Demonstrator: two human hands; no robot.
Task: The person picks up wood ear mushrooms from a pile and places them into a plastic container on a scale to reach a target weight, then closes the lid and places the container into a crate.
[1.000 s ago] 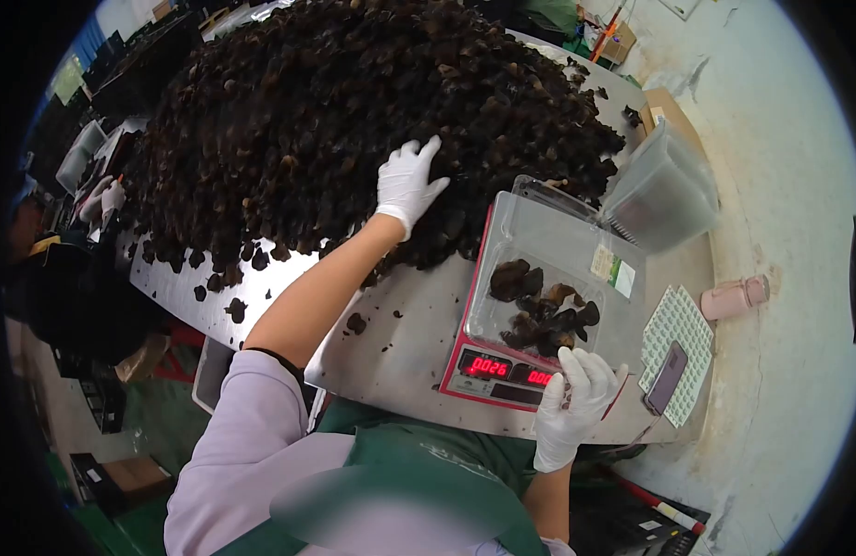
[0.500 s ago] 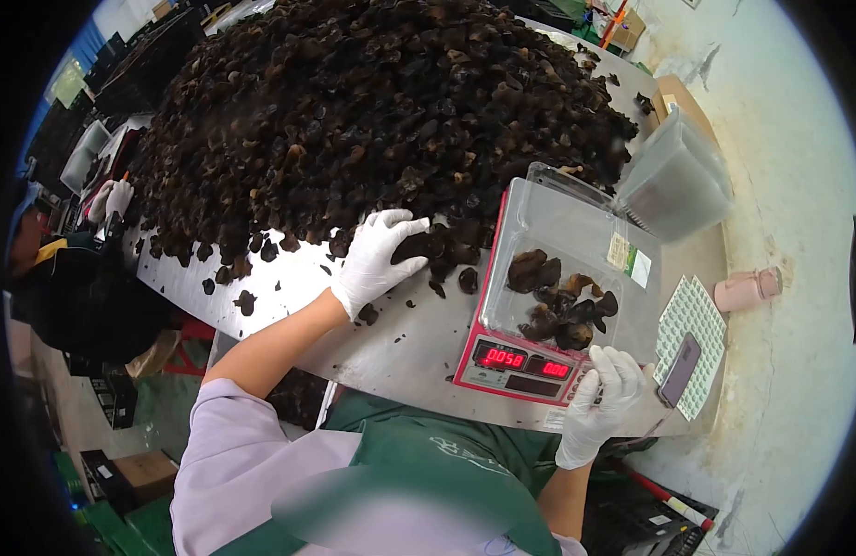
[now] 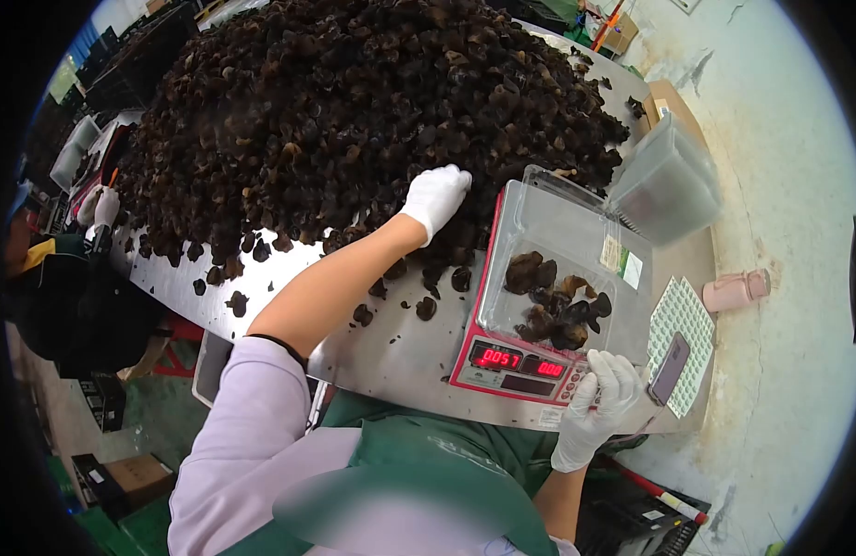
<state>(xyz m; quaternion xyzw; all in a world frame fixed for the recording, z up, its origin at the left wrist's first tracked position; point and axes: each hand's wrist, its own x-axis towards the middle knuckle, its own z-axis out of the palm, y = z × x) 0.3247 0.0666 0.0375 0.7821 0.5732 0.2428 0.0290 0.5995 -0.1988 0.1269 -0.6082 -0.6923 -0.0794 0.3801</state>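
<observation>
My left hand (image 3: 436,200), in a white glove, reaches onto the heap of dark wood-ear-like pieces (image 3: 335,120); its fingers are curled and what they hold, if anything, is hidden. At the front right corner of the red scale (image 3: 516,379), my gloved right hand (image 3: 601,404) rests with fingers bent, touching or close to the clear tray. Several dark pieces (image 3: 553,301) lie in the clear plastic tray (image 3: 562,222) on the scale. The red display (image 3: 497,358) reads 0.057.
Stacked clear containers (image 3: 667,185) stand behind the scale. On the right are a sticker sheet (image 3: 692,324), a phone (image 3: 669,369) and a pink bottle (image 3: 735,290). Another person's gloved hands (image 3: 101,206) are at the metal table's left side.
My left hand has moved up and right, farther onto the heap, and its fingers have curled in. The display has gone from 0.058 to 0.057. My right hand has barely moved.
</observation>
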